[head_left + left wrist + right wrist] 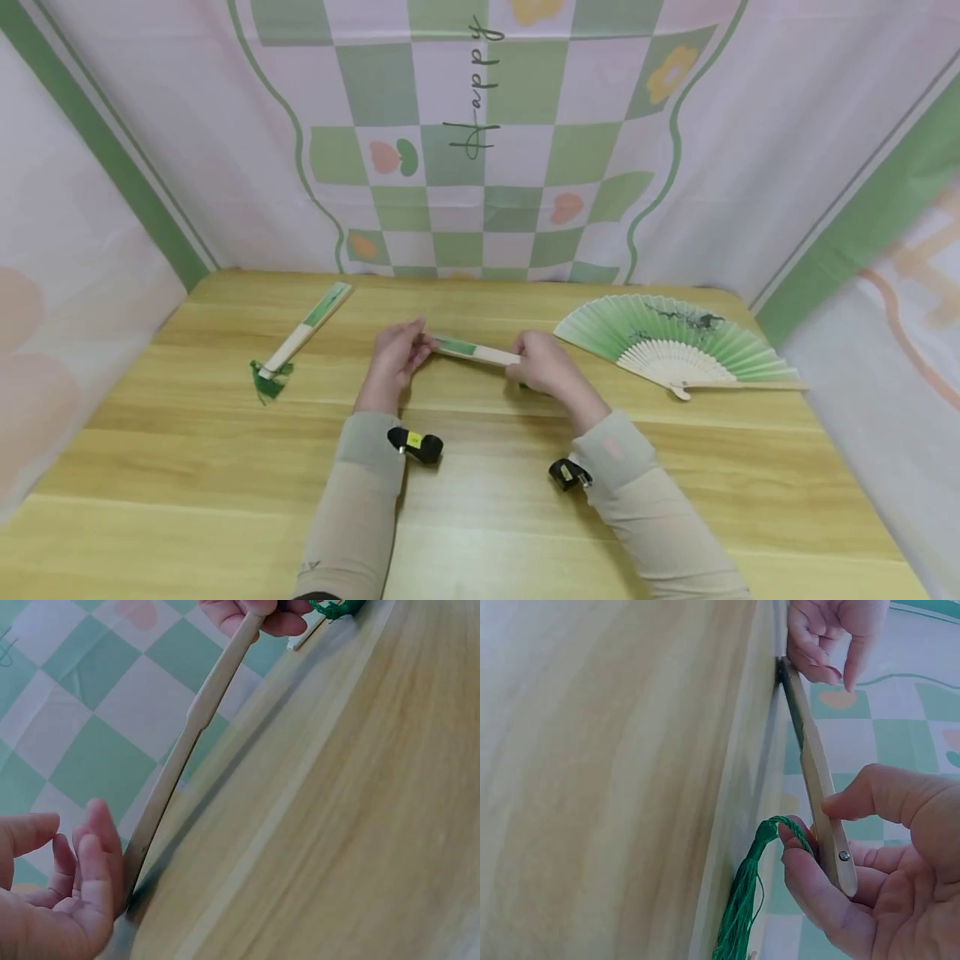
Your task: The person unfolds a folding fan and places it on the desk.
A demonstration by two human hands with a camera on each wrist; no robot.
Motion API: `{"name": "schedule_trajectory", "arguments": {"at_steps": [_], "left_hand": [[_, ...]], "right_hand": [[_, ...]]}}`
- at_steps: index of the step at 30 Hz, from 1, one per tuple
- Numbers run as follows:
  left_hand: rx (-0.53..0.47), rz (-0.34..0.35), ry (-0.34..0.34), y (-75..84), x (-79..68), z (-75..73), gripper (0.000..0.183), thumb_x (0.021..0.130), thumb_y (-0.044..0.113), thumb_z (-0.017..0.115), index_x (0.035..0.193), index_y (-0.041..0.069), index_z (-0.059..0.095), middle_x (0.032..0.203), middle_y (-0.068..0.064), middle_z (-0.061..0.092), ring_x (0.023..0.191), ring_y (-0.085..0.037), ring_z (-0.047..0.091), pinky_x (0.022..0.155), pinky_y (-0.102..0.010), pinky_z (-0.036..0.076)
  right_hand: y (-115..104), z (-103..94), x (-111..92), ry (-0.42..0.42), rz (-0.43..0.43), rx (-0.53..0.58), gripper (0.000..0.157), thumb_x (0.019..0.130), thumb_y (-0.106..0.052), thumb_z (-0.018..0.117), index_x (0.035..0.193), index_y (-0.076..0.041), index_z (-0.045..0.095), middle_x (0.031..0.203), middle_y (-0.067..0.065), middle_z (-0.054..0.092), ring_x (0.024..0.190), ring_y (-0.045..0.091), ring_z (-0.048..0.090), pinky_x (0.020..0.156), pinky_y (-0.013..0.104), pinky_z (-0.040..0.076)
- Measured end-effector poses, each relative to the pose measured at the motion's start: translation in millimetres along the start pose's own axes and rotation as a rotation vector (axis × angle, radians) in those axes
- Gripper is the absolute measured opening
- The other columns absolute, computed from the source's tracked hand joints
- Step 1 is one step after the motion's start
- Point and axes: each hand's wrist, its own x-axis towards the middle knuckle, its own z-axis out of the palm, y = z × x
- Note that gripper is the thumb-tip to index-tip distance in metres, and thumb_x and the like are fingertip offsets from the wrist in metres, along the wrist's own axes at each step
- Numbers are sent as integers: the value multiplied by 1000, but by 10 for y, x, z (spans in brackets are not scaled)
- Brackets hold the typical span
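Note:
A folded hand fan (474, 352), green and white, spans the gap between both hands above the table. My right hand (546, 363) pinches its riveted end between thumb and fingers. From that end a green tassel (742, 900) hangs, plain in the right wrist view. My left hand (396, 357) is at the fan's other end. In the left wrist view the fingers (96, 874) of that hand touch the fan tip, while the thumb stands apart from it.
On the wooden table (480, 517), a second folded fan (306, 331) with a green tassel (270, 382) lies to the left. An opened green fan (675, 337) with a dark painted pattern lies at right. Behind the table hangs a checkered cloth (453, 196).

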Motion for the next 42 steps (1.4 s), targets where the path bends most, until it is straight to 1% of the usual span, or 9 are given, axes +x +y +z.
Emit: {"name": "schedule_trajectory", "arguments": {"at_steps": [2, 5, 10, 15, 21, 25, 33, 38, 42], "left_hand": [[11, -7, 7, -1, -6, -8, 33, 101, 25, 58, 123, 1, 56, 79, 0, 63, 68, -8, 65, 62, -13, 52], [13, -24, 20, -3, -11, -20, 32, 101, 26, 58, 124, 4, 56, 85, -1, 63, 72, -10, 68, 66, -14, 53], [-36, -37, 30, -8, -7, -28, 37, 101, 25, 58, 133, 5, 51, 100, -6, 62, 86, -15, 71, 84, -19, 56], [-109, -3, 16, -8, -6, -18, 35, 102, 20, 56, 131, 0, 53, 98, -7, 66, 88, -16, 70, 96, -25, 55], [-171, 9, 41, 3, -21, -19, 27, 101, 19, 59, 122, 2, 59, 92, -2, 66, 85, -12, 67, 90, -21, 56], [-209, 10, 57, 18, -22, -29, 23, 99, 19, 62, 115, 4, 61, 93, -2, 67, 84, -12, 67, 83, -18, 56], [-199, -3, 67, 44, -27, -50, 26, 98, 21, 64, 118, 3, 62, 90, -2, 69, 80, -10, 67, 79, -16, 56], [-160, -10, 72, 48, -34, -38, 30, 96, 22, 67, 119, 5, 62, 98, -3, 68, 83, -9, 66, 80, -16, 56], [-132, 7, 71, 34, -35, -21, 30, 94, 22, 69, 118, 5, 61, 103, -3, 67, 84, -8, 65, 83, -16, 56]], "right_hand": [[12, -14, -14, 27, 12, 22, 21, 77, -6, 65, 96, 3, 64, 88, 13, 66, 73, 20, 56, 62, 27, 46], [30, -39, -37, 63, 29, 46, 25, 78, -7, 64, 101, 4, 64, 93, 17, 68, 77, 22, 60, 67, 30, 50], [28, -79, -81, 79, 23, 90, 25, 86, -9, 63, 107, 5, 63, 103, 21, 68, 87, 26, 62, 78, 37, 54], [-4, -83, -109, 68, 8, 87, 24, 88, -11, 63, 107, 4, 64, 103, 20, 68, 86, 25, 62, 76, 36, 53], [-47, -65, -138, 32, 19, 110, 21, 88, -10, 64, 104, 2, 64, 92, 14, 68, 72, 18, 58, 63, 26, 48], [-60, -45, -145, -5, 19, 141, 20, 87, -8, 66, 103, 2, 62, 89, 13, 68, 70, 16, 57, 60, 24, 46], [-37, 30, -164, -98, 39, 232, 24, 86, -6, 67, 107, 4, 61, 93, 13, 67, 74, 15, 58, 61, 22, 48], [-21, 62, -187, -177, 44, 313, 28, 84, -5, 67, 110, 6, 63, 100, 16, 67, 82, 17, 61, 66, 22, 50], [-24, 91, -198, -204, 41, 381, 31, 89, -6, 61, 116, 9, 63, 102, 15, 67, 85, 16, 58, 69, 22, 48]]}}
